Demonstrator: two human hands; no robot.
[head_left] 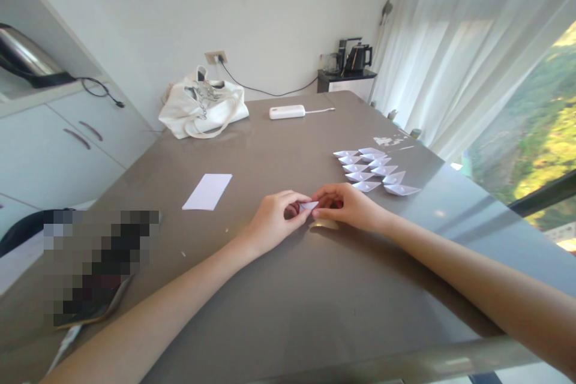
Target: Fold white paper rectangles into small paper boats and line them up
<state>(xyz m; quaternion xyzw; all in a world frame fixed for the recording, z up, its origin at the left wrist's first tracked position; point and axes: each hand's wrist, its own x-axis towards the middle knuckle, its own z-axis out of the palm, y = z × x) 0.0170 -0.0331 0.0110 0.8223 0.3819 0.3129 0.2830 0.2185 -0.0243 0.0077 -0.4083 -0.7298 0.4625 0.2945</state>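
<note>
A small folded white paper (308,206) is pinched between my two hands above the middle of the table. My left hand (279,218) grips its left side with thumb and fingers. From the other side my right hand (344,207) pinches it, fingers curled; part of the paper is hidden behind the fingertips. Beyond my right hand, several folded white paper boats (359,176) sit in two rows. A stack of white paper sheets (207,192) lies flat to the left of my left hand. Just under my right hand is a small yellowish curved patch, perhaps a reflection.
On the grey table (288,312) stand a white bag (202,108) and a white power bank (287,111) with a short cable. White paper scraps (389,140) lie behind the boats. A pixelated dark device (103,270) with a cable is at the left edge.
</note>
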